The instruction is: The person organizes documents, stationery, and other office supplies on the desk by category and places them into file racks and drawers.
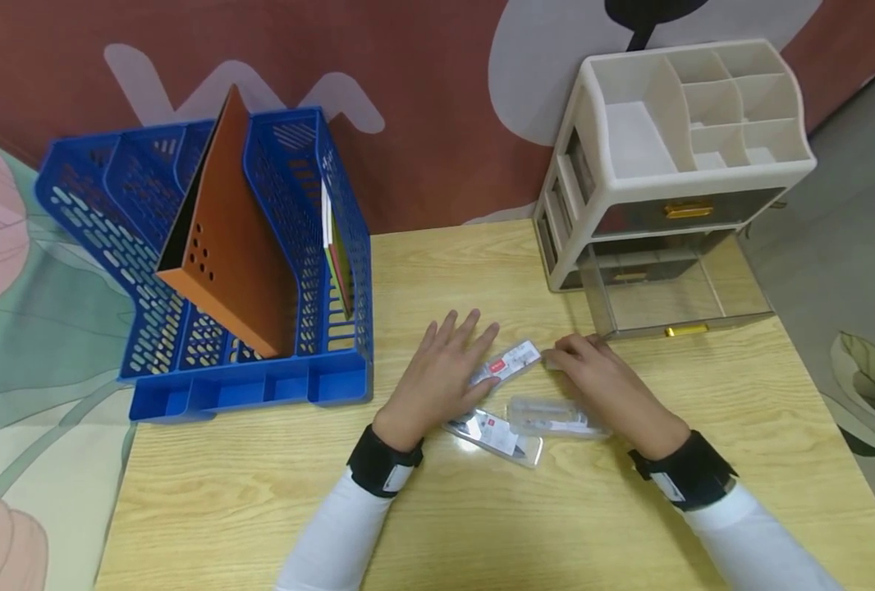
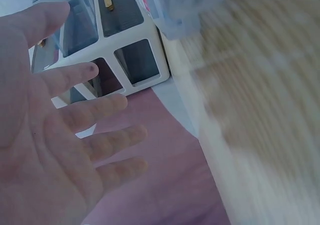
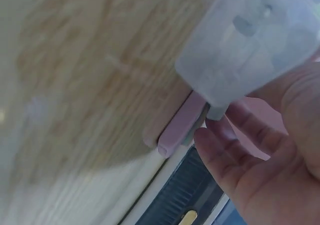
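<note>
My left hand (image 1: 445,373) lies with fingers spread beside a slim clear case (image 1: 519,359) with a white and red label, its thumb over the case's near end. In the left wrist view, the left palm (image 2: 45,120) holds nothing. My right hand (image 1: 615,390) has its fingers curled at a small pale grey item (image 3: 217,112), mostly hidden, and appears to pinch it. A pink stick-like thing (image 3: 182,125) lies by those fingertips. Under the right hand sits a clear plastic box (image 1: 548,419). Nearer me lies another labelled clear case (image 1: 497,437) with a dark-tipped item inside.
A blue file rack (image 1: 253,394) at the left holds an orange folder (image 1: 238,254) and thin booklets (image 1: 337,254). At the back right stands a white drawer organiser (image 1: 593,189) with an open clear drawer (image 1: 674,308) jutting toward the right hand.
</note>
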Available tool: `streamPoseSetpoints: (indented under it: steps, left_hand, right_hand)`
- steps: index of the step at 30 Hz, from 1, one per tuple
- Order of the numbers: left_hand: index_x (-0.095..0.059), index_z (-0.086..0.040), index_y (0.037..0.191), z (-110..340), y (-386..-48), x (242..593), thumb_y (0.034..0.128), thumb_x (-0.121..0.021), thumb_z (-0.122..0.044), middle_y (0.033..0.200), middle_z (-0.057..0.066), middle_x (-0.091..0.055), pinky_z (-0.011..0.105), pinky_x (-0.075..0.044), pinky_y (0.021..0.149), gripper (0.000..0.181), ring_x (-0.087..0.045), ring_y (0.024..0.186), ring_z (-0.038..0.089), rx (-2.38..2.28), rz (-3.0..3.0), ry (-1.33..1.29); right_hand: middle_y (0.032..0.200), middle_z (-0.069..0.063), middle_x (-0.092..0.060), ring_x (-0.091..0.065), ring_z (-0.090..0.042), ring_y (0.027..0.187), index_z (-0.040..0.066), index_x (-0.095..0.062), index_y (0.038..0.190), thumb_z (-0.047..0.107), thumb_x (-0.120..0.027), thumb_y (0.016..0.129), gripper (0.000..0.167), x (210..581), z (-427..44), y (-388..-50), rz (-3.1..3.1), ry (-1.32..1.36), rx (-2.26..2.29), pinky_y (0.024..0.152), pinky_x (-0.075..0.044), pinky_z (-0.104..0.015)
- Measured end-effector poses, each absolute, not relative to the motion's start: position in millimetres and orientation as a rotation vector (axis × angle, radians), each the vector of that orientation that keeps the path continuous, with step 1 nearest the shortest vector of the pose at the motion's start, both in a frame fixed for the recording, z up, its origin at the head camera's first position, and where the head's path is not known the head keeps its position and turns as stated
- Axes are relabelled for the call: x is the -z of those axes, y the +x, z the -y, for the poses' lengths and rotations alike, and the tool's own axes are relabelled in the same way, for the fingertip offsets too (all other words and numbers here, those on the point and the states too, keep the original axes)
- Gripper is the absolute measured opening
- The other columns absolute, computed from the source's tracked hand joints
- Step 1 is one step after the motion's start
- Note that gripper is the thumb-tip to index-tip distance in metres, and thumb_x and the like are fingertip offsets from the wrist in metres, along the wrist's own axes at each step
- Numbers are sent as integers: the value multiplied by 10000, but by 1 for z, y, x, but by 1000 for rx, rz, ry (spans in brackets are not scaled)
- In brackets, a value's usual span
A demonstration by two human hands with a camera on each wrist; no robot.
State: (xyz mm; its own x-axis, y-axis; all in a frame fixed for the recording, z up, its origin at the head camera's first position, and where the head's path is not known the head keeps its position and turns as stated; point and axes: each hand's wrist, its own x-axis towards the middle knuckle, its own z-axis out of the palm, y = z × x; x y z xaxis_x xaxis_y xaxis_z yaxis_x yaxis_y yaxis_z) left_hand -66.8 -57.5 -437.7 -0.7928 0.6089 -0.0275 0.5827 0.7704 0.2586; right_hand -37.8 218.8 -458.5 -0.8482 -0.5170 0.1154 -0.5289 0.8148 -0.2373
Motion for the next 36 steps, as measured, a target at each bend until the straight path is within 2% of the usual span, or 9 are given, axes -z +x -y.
streamPoseSetpoints:
  steps: [6, 11, 15, 18, 22, 27, 29, 34, 36]
  left_hand:
    - [-369, -237, 1616, 52, -63, 439, 1005, -582, -556, 1685, 121, -322, 619, -280, 1227, 721, -294, 1548, 419, -394, -2858, 947]
    - [-375, -238, 1613, 48, -61, 441, 1009, -577, -556, 1678, 127, -336, 629, -301, 1214, 713, -307, 1539, 433, -422, -2861, 983]
    - [-359, -247, 1619, 47, -59, 441, 1013, -565, -563, 1679, 123, -334, 620, -297, 1220, 715, -308, 1540, 429, -406, -2865, 990]
    - [-348, -251, 1624, 48, -58, 440, 1015, -554, -573, 1681, 123, -330, 615, -296, 1223, 718, -302, 1543, 426, -392, -2868, 993]
    - [-343, -244, 1626, 52, -59, 438, 1013, -561, -568, 1682, 129, -327, 613, -293, 1224, 727, -295, 1545, 428, -392, -2880, 989]
    - [-351, -237, 1623, 59, -61, 435, 1008, -571, -559, 1681, 128, -329, 611, -299, 1223, 728, -296, 1545, 427, -389, -2919, 951]
    - [-356, -231, 1621, 61, -62, 434, 1010, -573, -550, 1683, 130, -324, 610, -302, 1222, 723, -296, 1545, 429, -407, -2927, 939]
    - [-364, -218, 1619, 71, -67, 430, 1010, -573, -552, 1683, 134, -323, 612, -290, 1225, 725, -292, 1546, 431, -462, -2939, 889]
    - [-368, -218, 1616, 77, -69, 428, 1007, -578, -557, 1681, 133, -327, 618, -289, 1224, 728, -290, 1547, 432, -476, -2950, 851]
  right_hand:
    - [1112, -158, -640, -649, -307, 1022, 37, -735, 1163, -77, -760, 868, 317, 458, -215, -40, 2979, 818, -410, 904, -584, -511]
    - [1096, -196, -639, -644, -301, 967, 16, -725, 1195, -110, -748, 861, 358, 457, -211, -39, 2997, 804, -389, 846, -598, -478]
    - [1115, -259, -645, -640, -350, 948, -12, -704, 1208, -159, -729, 840, 397, 453, -208, -35, 2984, 816, -376, 801, -597, -488]
    - [1145, -291, -658, -647, -404, 984, -16, -708, 1183, -180, -726, 814, 404, 448, -205, -30, 2968, 835, -374, 817, -599, -512]
    - [1105, -252, -681, -638, -385, 981, 20, -743, 1171, -146, -750, 812, 396, 440, -201, -24, 2965, 862, -365, 856, -591, -522]
    - [1067, -174, -683, -621, -338, 972, 71, -763, 1163, -109, -797, 797, 410, 430, -198, -18, 2948, 856, -445, 838, -590, -477]
    - [1068, -156, -680, -624, -322, 967, 73, -760, 1145, -121, -817, 766, 430, 423, -198, -16, 2897, 878, -506, 786, -594, -428]
    - [1088, -149, -677, -671, -314, 987, 62, -735, 1133, -149, -839, 709, 485, 401, -198, -13, 2701, 959, -616, 766, -622, -415]
    - [1109, -157, -676, -681, -313, 992, 57, -729, 1156, -139, -831, 722, 487, 391, -199, -14, 2643, 964, -636, 761, -627, -414]
